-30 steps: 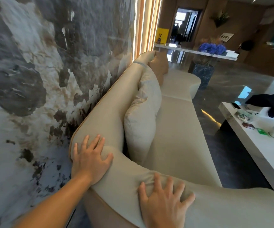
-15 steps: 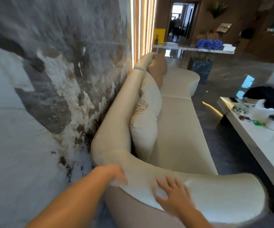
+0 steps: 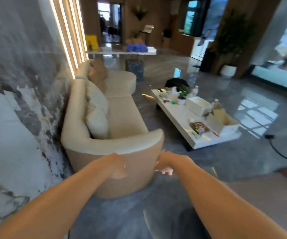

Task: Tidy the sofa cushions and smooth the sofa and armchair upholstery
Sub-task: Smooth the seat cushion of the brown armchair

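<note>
A long cream sofa (image 3: 122, 116) runs along the marble wall, seen from its near end. A cream cushion (image 3: 96, 114) leans upright against the backrest, and a tan cushion (image 3: 98, 73) stands further along. The curved near armrest (image 3: 122, 144) lies just beyond my hands. My left hand (image 3: 117, 167) hangs in front of the armrest's outer side, blurred, fingers curled downward, holding nothing. My right hand (image 3: 164, 165) is at the armrest's right corner, fingers drooping loosely, also holding nothing. Whether either hand touches the fabric I cannot tell.
A low white coffee table (image 3: 179, 116) carrying boxes, bottles and a small plant stands right of the sofa. A black cable (image 3: 277, 149) lies on the glossy grey floor. A beige upholstered piece (image 3: 263, 190) fills the lower right. The marble wall (image 3: 18, 118) is close on the left.
I have stepped back from the sofa's end. Both hands have slid off the top of the armrest and now hang in front of its outer side. The view has swung right.
</note>
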Demonstrator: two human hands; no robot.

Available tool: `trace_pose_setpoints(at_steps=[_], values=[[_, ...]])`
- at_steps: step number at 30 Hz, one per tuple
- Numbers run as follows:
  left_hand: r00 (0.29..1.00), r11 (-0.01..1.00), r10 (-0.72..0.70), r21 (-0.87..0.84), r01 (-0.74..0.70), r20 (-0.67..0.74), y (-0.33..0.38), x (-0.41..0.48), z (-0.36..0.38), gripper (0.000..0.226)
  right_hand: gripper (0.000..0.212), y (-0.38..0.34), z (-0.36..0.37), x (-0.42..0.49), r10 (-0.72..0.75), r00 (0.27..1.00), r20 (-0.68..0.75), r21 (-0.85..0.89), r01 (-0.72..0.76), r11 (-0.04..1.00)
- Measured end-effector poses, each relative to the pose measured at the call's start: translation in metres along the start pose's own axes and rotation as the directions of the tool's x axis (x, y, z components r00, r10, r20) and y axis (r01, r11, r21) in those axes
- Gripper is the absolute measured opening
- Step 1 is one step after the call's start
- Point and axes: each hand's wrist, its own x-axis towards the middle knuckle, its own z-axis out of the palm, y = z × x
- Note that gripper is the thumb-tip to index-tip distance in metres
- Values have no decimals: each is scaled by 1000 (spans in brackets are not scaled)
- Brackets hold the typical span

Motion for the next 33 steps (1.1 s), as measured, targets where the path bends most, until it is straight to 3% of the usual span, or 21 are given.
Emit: trace_pose_setpoints(at_steps=[3,6,11,14,20,23,28,33], values=[[998,998,68,16,-68,3,54,-42,15,43,36,37,22,-76,49,997,63,34,-51,998],[990,986,130,93,-135,60,106,-68,41,38,47,77,46,-135,137,986,94,71,-144,987],[970,962,226,135,-236,87,208,-93,97,34,26,173,104,-214,190,980,-50,160,-180,971],[953,946,275,144,-291,124,285,-107,136,32,23,241,144,-266,230,973,-2,64,-229,971],[901,895,390,154,-420,189,483,-131,216,32,36,411,234,-392,359,931,-62,127,-349,928],[845,844,488,126,-521,219,589,-154,255,29,36,499,282,-470,500,865,-25,199,-486,851],[696,703,642,117,-702,322,743,-201,315,23,31,617,342,-585,720,692,40,327,-690,645],[610,566,715,229,-792,342,848,-214,351,39,30,684,362,-625,735,678,-8,411,-668,620]])
